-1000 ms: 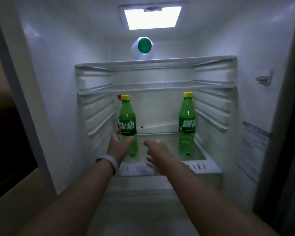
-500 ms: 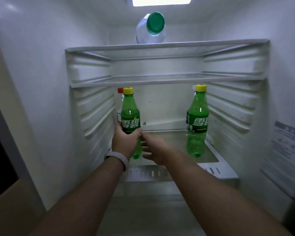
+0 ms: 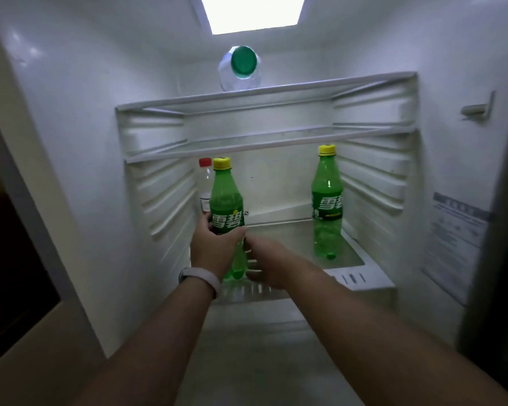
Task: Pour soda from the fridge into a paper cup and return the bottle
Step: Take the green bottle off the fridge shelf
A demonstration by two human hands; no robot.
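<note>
Head view looked into an open fridge (image 3: pixel 71 142) lit by a ceiling lamp (image 3: pixel 252 13). The left hand (image 3: pixel 214 247), a pale band (image 3: pixel 200 278) on its wrist, was wrapped around the lower half of a green soda bottle (image 3: pixel 226 206) with a yellow cap, upright at the left of the lower shelf (image 3: pixel 294 235); whether its base touched the shelf could not be told. The right hand (image 3: pixel 266 260) lay just beside that bottle's base, fingers loosely curled, holding nothing that showed. A clear bottle with a red cap (image 3: pixel 205 183) stood directly behind the held one. A second green bottle (image 3: pixel 326 206) stood upright at the right of the same shelf, well apart. On the top shelf (image 3: pixel 264 92), a clear bottle with a green cap (image 3: pixel 241 68) lay on its side, cap toward the camera.
</note>
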